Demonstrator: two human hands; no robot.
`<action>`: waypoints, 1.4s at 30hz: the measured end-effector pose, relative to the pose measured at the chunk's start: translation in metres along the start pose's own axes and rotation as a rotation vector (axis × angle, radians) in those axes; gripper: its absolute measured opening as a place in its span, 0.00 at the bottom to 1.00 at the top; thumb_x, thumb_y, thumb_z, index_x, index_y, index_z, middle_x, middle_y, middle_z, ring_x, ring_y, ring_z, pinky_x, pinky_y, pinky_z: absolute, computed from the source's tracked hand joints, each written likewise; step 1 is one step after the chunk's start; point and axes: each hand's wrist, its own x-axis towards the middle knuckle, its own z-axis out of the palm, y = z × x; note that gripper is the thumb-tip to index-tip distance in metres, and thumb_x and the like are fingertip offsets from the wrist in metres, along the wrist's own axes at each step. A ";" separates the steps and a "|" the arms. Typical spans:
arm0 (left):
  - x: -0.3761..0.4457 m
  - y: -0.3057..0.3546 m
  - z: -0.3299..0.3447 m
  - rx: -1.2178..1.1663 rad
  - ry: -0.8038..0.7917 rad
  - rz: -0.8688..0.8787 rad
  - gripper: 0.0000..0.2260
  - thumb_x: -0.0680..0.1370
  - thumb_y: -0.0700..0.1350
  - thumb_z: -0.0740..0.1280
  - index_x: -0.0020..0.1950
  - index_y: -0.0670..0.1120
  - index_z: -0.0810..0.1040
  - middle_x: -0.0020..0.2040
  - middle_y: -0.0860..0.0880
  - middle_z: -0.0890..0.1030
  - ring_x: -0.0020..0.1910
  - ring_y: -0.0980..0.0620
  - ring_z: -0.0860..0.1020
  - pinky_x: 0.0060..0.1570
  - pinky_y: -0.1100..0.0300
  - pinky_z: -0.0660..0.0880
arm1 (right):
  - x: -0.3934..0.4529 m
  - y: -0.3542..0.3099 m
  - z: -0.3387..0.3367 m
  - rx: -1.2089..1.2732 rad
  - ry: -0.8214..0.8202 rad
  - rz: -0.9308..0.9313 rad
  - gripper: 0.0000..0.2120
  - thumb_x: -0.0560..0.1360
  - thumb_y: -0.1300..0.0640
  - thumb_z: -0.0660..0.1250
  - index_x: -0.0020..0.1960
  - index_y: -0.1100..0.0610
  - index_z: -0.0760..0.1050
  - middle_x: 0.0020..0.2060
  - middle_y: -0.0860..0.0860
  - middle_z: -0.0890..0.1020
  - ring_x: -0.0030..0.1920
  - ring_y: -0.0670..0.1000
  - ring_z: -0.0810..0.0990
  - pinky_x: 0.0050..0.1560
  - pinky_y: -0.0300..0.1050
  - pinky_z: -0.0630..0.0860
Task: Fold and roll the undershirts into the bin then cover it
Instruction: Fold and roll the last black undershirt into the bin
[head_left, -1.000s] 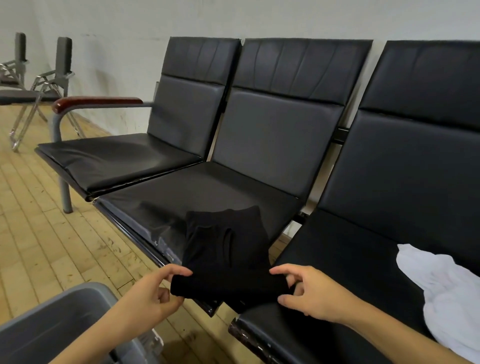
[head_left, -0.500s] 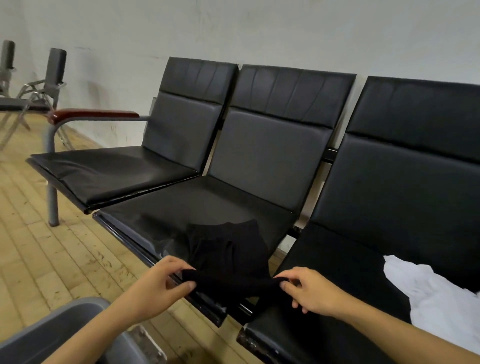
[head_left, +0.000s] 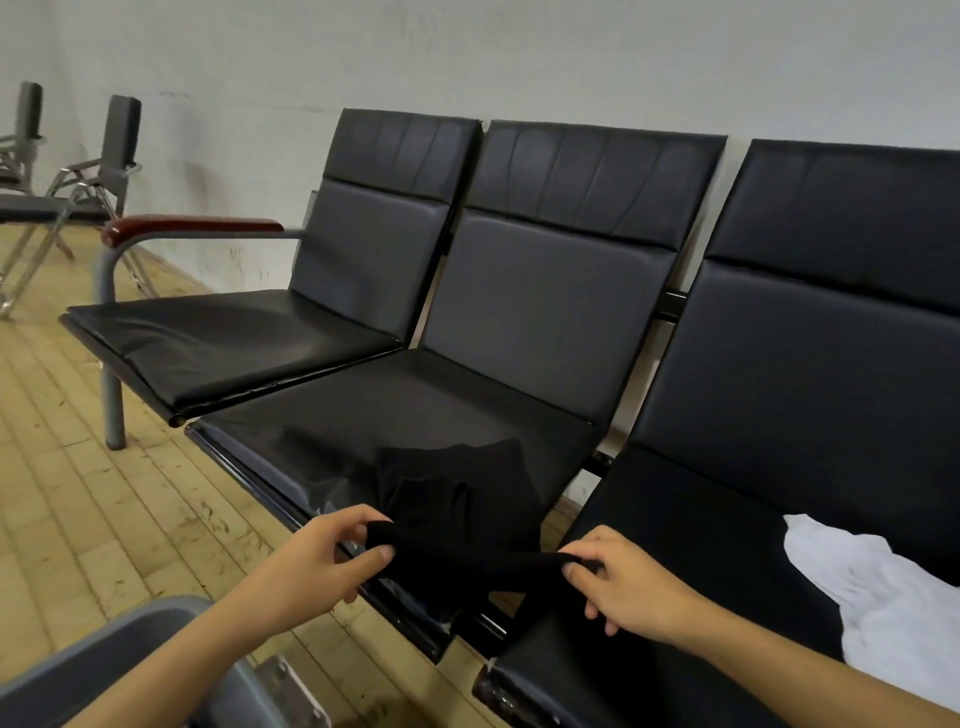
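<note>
Rolled further than a moment ago, the near edge of the black undershirt (head_left: 457, 499) now forms a thin tube stretched between both hands, where earlier it was a flat folded hem. At the tube's left end, the left hand (head_left: 317, 564) pinches the cloth between thumb and curled fingers; the right hand (head_left: 631, 587) does the same at the right end, fingers curled over the roll and thumb beneath it. So the rolled part runs straight across from grip to grip, and the unrolled rest of the garment lies beyond the hands, spread flat toward the backrest on the front of the middle seat (head_left: 332, 415) of a black three-seat bench (its fabric is hard to tell from the upholstery). Part of the roll hangs over the seat's front edge, above the gap to the right seat (head_left: 691, 514). A white undershirt (head_left: 883, 608) lies crumpled on that right seat, well apart from the right hand. Down at the lower left, under the left forearm, sits the grey bin (head_left: 130, 660), only its rim and part of its wall showing. Wooden flooring (head_left: 78, 509) runs beneath the bench.
</note>
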 end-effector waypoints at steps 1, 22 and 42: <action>0.002 0.000 0.000 -0.005 0.002 -0.004 0.05 0.82 0.45 0.69 0.57 0.53 0.80 0.46 0.58 0.84 0.30 0.56 0.77 0.29 0.64 0.72 | 0.000 0.001 0.000 0.019 0.014 -0.001 0.08 0.84 0.51 0.64 0.59 0.45 0.80 0.58 0.45 0.71 0.40 0.48 0.84 0.38 0.39 0.82; 0.013 -0.006 -0.006 -0.081 -0.066 -0.042 0.02 0.82 0.49 0.69 0.53 0.54 0.82 0.33 0.51 0.77 0.27 0.53 0.72 0.28 0.60 0.68 | 0.003 0.005 0.003 0.252 0.040 0.063 0.11 0.86 0.51 0.60 0.60 0.44 0.80 0.38 0.48 0.87 0.31 0.46 0.80 0.34 0.39 0.77; 0.006 0.015 -0.003 -0.161 0.039 -0.026 0.08 0.84 0.45 0.66 0.59 0.57 0.72 0.34 0.49 0.75 0.28 0.51 0.69 0.28 0.58 0.67 | -0.010 -0.005 0.004 0.440 0.150 0.117 0.13 0.86 0.53 0.59 0.68 0.51 0.77 0.58 0.48 0.82 0.44 0.51 0.88 0.37 0.41 0.80</action>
